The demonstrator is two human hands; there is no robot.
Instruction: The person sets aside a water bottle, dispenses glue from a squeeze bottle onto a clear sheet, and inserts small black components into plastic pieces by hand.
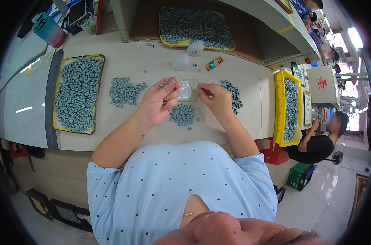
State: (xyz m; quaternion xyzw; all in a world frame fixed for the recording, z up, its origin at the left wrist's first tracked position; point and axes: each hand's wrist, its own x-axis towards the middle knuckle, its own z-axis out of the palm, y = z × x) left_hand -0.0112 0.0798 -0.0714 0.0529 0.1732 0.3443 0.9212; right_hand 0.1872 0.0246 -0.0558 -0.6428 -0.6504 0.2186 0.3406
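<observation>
Pale table [251, 87], grey-green piles [183, 114], yellow-edged tray [73, 131], orange tube [214, 63]

Teal-grey pieces [182, 114], yellow crate [280, 110], blue shirt [173, 188] — dotted

A clear rectangular plate [188, 93] lies just beyond a loose pile of small grey-green pieces [182, 114].

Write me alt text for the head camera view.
A person's left hand and right hand are at either side of a clear rectangular object over a pale worktable. Loose piles of small grey-green pieces lie nearby, with fuller trays beyond.
</observation>
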